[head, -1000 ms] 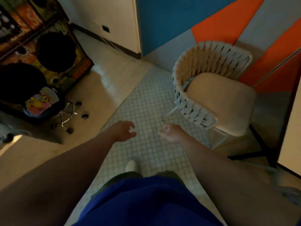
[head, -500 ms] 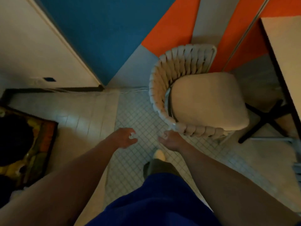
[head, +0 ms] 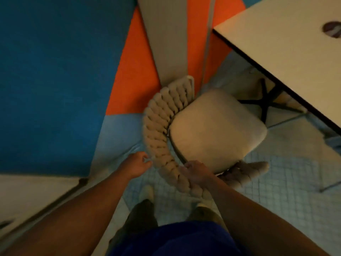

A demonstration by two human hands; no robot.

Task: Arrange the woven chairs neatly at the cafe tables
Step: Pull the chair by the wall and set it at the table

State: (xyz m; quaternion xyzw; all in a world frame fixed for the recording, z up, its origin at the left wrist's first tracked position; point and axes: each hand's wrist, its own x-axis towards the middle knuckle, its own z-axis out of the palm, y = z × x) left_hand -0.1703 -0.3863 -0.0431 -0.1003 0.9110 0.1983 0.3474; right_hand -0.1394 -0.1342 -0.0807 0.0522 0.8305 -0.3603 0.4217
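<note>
Both hands have closed in on the woven chair (head: 162, 137) since a second ago: right hand (head: 196, 174) grasping its backrest, left hand (head: 138, 163) loosely curled just beside it, chair near the table (head: 287, 58), ready to push in.

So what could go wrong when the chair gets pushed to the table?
The chair stands slanted to the table, so it might bump the edge or the black table leg. The left hand is only at the woven back, so the right hand alone might swing it crooked. The feet are close behind it too.
</note>
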